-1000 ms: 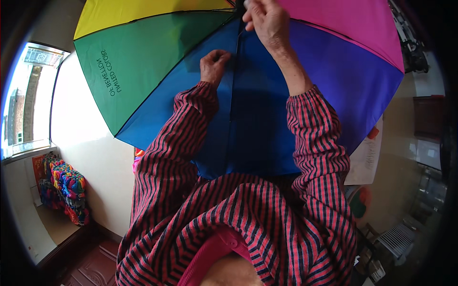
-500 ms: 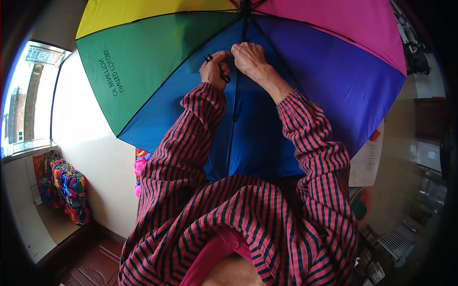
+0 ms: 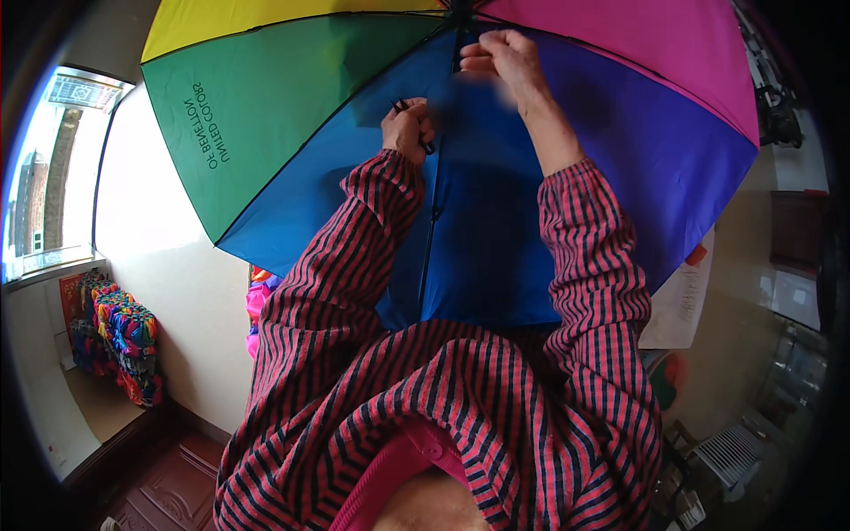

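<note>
An open umbrella with yellow, green, blue, purple and pink panels spreads in front of me, its inner side and thin black ribs facing me. My left hand is at the blue panel beside a rib. Its fingers are closed around a small black scissors-like tool with two pointed tips sticking out at the top. Higher and to the right, my right hand is raised close to the dark hub, fingers bent and closed together. Whatever they pinch is too small or blurred to make out.
A bright window is at the far left. Below it hangs a bundle of multicoloured cloth. Pink cloth shows behind the umbrella's lower left edge. On the right are a paper sheet on the wall and a slatted grey seat.
My right hand has moved up and to the right, away from my left hand towards the hub. The left hand has shifted slightly right, keeping its hold on the black tool.
</note>
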A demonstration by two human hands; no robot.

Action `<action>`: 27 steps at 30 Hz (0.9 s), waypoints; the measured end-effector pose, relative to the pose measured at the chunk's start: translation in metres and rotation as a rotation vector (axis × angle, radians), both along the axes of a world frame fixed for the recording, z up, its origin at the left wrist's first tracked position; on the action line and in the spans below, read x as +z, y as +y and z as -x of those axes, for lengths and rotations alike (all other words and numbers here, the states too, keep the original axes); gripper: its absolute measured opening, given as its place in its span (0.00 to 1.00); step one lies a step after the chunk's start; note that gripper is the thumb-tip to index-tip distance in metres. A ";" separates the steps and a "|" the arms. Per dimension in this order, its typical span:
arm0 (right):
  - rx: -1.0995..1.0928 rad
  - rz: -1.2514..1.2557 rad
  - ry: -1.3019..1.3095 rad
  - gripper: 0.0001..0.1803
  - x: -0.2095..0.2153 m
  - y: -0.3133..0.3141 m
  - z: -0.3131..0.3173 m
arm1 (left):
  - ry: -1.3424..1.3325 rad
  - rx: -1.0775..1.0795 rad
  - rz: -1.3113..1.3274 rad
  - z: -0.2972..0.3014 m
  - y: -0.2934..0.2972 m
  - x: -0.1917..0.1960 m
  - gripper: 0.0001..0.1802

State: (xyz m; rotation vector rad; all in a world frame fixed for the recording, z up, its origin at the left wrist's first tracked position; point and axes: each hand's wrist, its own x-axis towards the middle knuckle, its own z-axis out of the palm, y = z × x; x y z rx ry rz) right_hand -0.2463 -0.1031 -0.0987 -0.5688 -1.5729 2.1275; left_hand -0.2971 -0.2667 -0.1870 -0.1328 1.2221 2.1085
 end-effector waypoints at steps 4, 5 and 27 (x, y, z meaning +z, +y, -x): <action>-0.036 -0.286 -0.010 0.11 0.006 0.019 0.003 | 0.179 -0.020 0.169 -0.013 0.000 -0.002 0.02; -0.061 -0.299 -0.002 0.11 0.006 0.022 0.003 | 0.248 -0.031 0.231 -0.017 0.002 -0.003 0.02; 0.075 -0.321 -0.008 0.11 0.032 0.006 0.002 | 1.047 0.065 0.535 -0.030 0.000 -0.028 0.16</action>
